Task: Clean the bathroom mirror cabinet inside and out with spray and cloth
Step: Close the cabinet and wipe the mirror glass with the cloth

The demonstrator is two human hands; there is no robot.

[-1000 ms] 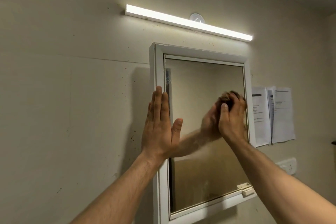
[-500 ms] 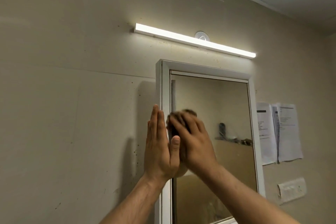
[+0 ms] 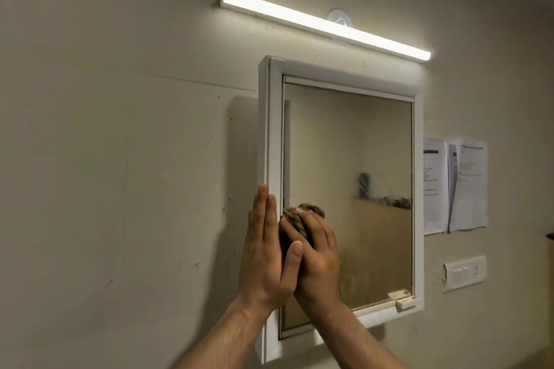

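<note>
Currently the right hand (image 3: 317, 257) grips a balled brown cloth (image 3: 302, 213) against the lower left glass of the closed mirror cabinet (image 3: 274, 129). The left hand (image 3: 266, 249) lies flat, fingers straight, on its frame. Outside wiping seems underway; the inside is probably not yet done.

One mirror cabinet (image 3: 344, 159), one wadded cloth (image 3: 302, 213), one strip light (image 3: 326, 25), one switch plate (image 3: 464, 272), two paper sheets (image 3: 434, 189) (image 3: 469, 186) on the wall, and two hands: the left hand (image 3: 266, 252) and the right hand (image 3: 319, 257).
</note>
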